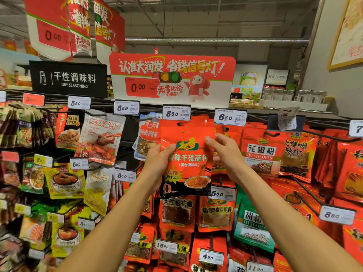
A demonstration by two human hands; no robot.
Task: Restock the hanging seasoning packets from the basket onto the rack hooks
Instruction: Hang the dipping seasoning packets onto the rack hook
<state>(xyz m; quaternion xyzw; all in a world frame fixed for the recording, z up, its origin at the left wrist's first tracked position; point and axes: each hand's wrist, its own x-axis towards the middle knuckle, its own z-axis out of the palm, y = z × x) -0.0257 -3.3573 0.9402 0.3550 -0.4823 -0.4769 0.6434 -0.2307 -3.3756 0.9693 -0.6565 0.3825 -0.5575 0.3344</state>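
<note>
At rack front, head view: person faces the rack (129,134) of hanging seasoning packets; basket not in view.
Packet: one red packet (187,160) held up at frame centre, its top edge just under the 8.50 tag (176,113), in front of matching red packets on that hook.
Left hand: left hand (157,163) grips the packet's 9 o'clock edge, thumb on the front face, fingers hidden behind.
Right hand: right hand (225,154) pinches the packet's 2 o'clock corner, thumb in front, fingers curled behind.
Hook: tip hidden behind the tag and packet; cannot tell whether the hang hole is threaded yet.
Step (judged): lining the hole up with the hook.
Risk 1: hole misses the unseen tip, so the packet drops on release.
Risk 2: upward push knocks the tag askew.
Risk 3: neighbours at 3 o'clock sit close, so a sideways drift could land it on the wrong hook.
</note>
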